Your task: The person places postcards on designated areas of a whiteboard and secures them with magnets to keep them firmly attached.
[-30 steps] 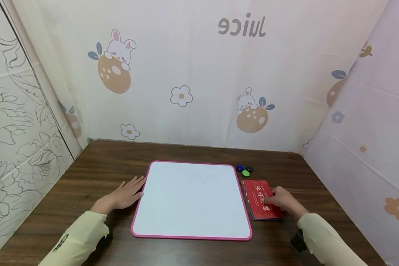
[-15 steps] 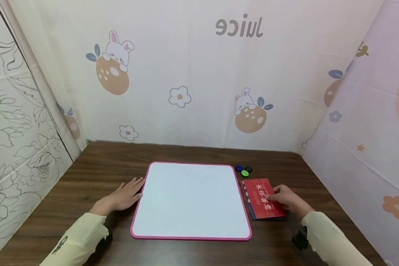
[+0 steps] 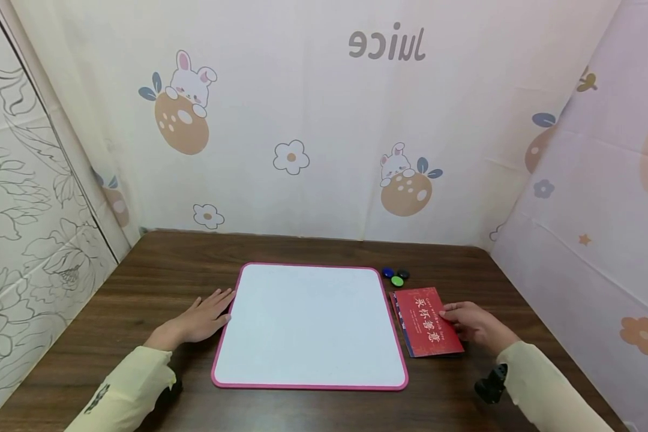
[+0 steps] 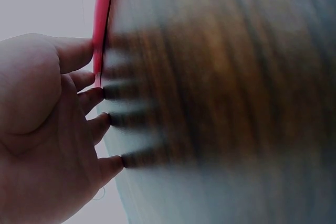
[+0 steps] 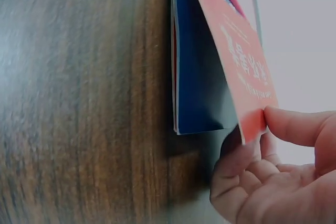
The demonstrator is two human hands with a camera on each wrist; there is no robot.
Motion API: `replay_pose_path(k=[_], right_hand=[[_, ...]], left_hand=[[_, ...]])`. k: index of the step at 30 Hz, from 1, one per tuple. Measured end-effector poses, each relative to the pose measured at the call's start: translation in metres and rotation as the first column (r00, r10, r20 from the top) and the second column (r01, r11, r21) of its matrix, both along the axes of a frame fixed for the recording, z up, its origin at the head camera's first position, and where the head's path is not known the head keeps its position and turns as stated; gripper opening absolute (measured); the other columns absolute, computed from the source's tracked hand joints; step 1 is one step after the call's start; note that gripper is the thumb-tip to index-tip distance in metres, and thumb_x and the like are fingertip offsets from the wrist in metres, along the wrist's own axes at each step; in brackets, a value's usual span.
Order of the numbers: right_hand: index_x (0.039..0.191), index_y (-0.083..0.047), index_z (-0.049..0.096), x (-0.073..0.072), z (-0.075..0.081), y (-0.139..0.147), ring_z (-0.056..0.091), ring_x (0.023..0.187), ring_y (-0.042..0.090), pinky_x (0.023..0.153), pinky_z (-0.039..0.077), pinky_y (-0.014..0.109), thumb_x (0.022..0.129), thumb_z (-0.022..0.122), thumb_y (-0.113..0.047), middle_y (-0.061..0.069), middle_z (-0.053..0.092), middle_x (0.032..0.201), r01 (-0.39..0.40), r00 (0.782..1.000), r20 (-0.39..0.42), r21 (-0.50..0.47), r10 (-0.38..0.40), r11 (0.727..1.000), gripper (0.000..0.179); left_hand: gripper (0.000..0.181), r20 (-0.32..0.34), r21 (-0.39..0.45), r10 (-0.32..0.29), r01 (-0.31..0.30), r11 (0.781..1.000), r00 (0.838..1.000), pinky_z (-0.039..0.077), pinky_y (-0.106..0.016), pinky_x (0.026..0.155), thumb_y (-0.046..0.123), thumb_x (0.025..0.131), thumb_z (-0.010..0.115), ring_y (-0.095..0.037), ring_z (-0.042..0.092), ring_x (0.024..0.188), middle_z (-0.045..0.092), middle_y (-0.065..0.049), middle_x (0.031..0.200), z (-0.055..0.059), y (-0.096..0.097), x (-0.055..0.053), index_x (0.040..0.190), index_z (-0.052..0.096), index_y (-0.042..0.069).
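Observation:
At the right of the table, in the head view, my right hand (image 3: 479, 327) pinches the right edge of a red card (image 3: 423, 324) with white Chinese lettering. Seen from the right wrist, the thumb is on top of the red card (image 5: 244, 72) and fingers are beneath, holding its edge raised and tilted. Under it lies a dark blue card (image 5: 197, 87), with more thin layers along its edge. My left hand (image 3: 201, 319) lies with fingers spread, fingertips at the left rim of a pink-framed whiteboard (image 3: 309, 327). The left wrist view shows fingertips against the tabletop beside the pink frame (image 4: 105, 3).
Blue (image 3: 388, 272), green (image 3: 397, 281) and black (image 3: 403, 274) round magnets sit close together behind the red card. The wooden table (image 3: 178, 258) ends at a printed curtain (image 3: 324, 120) at the back, with curtains along both sides.
My right hand has shifted slightly right, its thumb now at the red card's edge instead of over its face. The red card has turned slightly and its edge has lifted. The left hand stays put.

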State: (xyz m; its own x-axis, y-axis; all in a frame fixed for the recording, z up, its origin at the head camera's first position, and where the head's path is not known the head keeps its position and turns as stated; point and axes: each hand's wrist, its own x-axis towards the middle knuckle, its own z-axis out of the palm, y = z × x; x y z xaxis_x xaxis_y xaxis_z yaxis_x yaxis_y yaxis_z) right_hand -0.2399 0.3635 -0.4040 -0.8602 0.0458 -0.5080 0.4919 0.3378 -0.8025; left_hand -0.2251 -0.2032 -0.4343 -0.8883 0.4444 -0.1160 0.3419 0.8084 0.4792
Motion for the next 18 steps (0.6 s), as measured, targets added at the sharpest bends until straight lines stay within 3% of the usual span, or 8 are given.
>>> replay_pose_path(k=[6, 18], right_hand=[[0.128, 0.01, 0.041, 0.0019, 0.0019, 0.0043, 0.059, 0.087, 0.024, 0.079, 0.052, 0.04, 0.099, 0.053, -0.012, 0.011, 0.062, 0.097, 0.011, 1.0, 0.029, -0.13, -0.007, 0.991, 0.039], [0.14, 0.006, 0.031, 0.0091, 0.003, -0.0049, 0.058, 0.095, 0.028, 0.088, 0.049, 0.045, 0.097, 0.057, -0.015, 0.014, 0.059, 0.106, 0.064, 0.997, 0.066, -0.254, -0.048, 0.965, 0.055]], left_hand=[[0.058, -0.006, 0.0, -0.002, 0.002, 1.0, 1.0, 0.007, -0.07, 0.103, 0.026, 0.101, 0.045, -0.048, 0.014, 0.138, 0.024, -0.029, 0.15, 0.0017, -0.0001, 0.0004, 0.147, 0.028, -0.005], [0.057, 0.008, -0.006, 0.004, -0.004, 1.0, 1.0, 0.006, -0.069, 0.104, 0.024, 0.102, 0.045, -0.047, 0.013, 0.139, 0.023, -0.028, 0.151, 0.0038, 0.0009, 0.0012, 0.147, 0.026, -0.004]])
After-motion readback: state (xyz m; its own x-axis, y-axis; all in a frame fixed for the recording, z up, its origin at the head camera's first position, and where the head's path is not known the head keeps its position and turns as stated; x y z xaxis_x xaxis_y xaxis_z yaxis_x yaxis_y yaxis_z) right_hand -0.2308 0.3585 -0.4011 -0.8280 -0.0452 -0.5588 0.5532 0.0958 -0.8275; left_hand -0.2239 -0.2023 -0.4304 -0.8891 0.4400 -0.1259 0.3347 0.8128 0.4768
